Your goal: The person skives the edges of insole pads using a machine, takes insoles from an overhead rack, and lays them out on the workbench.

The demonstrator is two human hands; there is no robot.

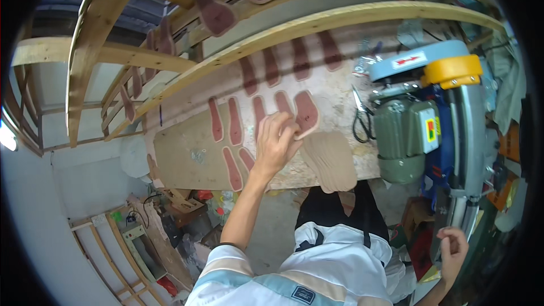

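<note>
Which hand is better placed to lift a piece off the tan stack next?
Left, I'd judge: the left hand is over the table, close to the tan stack. The right hand is beyond the table's front edge, farther from it.

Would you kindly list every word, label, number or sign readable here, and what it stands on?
Red arrow sign, white background: on the blue-grey guard.
Yellow label with red and green patches: on the green motor's side box; its print is too small to read.
Dark patch: on the shirt; lettering too small and blurred.
No other legible text stands out.
</note>
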